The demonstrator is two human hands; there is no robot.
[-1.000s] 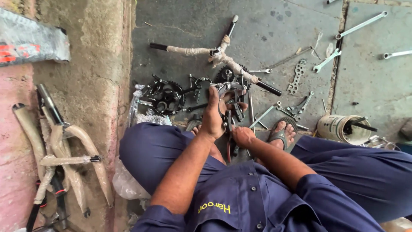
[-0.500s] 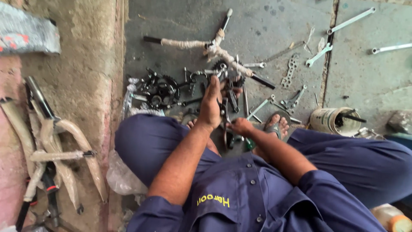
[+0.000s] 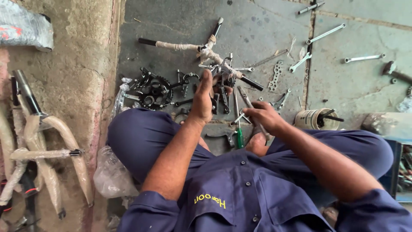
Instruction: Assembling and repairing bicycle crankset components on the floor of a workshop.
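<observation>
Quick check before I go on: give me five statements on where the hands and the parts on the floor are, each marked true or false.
1. The left hand reaches into the metal parts by the wrapped handlebar. True.
2. The right hand lies flat on bare floor. False: its fingers close on a slim metal tool.
3. A black chainring lies on the floor, left of the left hand. True.
4. The spanners are stacked in a box. False: they lie apart on the concrete.
5. A green-handled screwdriver lies between the hands. True.
</observation>
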